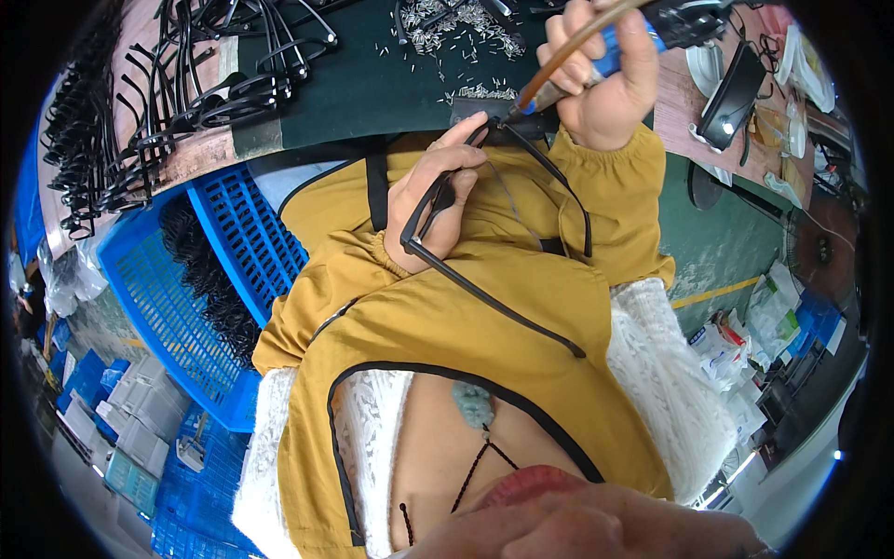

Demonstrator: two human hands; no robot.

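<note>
Head view: left hand [434,194] grips black eyeglasses [466,283], their far end near the right hand [607,91], which clasps a blue tool [610,58].

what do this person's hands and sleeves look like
The left hand and right hand are bare, without gloves. Loose mustard-yellow sleeves cover the forearms, ending in gathered, frilled cuffs; white lacy fabric shows higher up.

Hands [431,197] hold black glasses [414,245] and a blue tool [609,56]
</note>
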